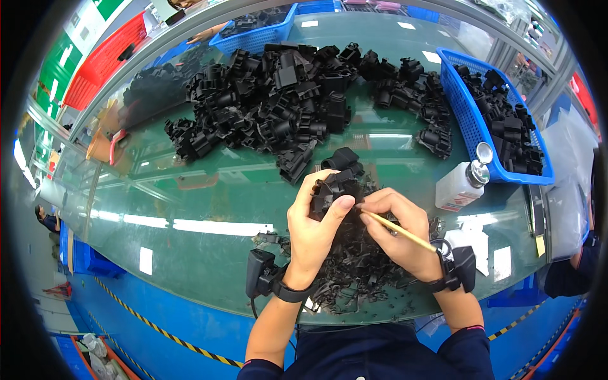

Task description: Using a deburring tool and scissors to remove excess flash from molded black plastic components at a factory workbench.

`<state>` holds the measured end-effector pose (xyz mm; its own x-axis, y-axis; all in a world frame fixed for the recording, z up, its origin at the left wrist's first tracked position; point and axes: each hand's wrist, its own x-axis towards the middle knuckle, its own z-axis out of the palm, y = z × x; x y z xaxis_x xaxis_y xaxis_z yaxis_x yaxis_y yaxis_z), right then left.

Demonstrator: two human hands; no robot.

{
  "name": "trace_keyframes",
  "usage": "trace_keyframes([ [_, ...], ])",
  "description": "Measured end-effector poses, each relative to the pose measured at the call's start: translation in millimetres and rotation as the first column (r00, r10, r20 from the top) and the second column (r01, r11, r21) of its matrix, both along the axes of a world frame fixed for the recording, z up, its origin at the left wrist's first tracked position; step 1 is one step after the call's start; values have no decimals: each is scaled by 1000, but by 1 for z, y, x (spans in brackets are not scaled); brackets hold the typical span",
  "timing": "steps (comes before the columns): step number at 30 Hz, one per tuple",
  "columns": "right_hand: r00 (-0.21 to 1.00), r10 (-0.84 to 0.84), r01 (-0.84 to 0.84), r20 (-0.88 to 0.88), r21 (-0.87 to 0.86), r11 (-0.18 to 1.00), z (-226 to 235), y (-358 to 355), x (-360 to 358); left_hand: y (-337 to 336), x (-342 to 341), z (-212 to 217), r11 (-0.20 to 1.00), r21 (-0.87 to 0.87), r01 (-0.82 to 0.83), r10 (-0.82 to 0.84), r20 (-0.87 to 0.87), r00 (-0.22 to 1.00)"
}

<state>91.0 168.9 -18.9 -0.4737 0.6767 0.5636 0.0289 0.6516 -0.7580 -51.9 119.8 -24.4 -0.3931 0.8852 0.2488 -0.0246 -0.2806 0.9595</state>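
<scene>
Holding black plastic part (334, 188) in left hand (315, 229) grip; right hand (396, 231) pinching thin stick (399, 230).

The counter (190, 209) has a green surface under a glass sheet that reflects rectangular ceiling lights. A blue floor (145, 342) with a yellow-black hazard stripe (158, 329) lies at 7 o'clock. Metal rails (190, 31) run from 9 to 12 o'clock, with a red crate (107, 57) at 10 o'clock.
</scene>
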Motion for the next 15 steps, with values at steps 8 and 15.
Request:
trace_keyframes([
  [8, 950, -266, 268, -160, -12, 963, 0, 21, 14, -3, -5, 3, 980, -193, -45, 90, 231, 969],
  [15, 993, 43, -79, -114, -340, 937, 10, 8, 13, -2, -1, 1, 992, -123, -33, 54, 169, 984],
])
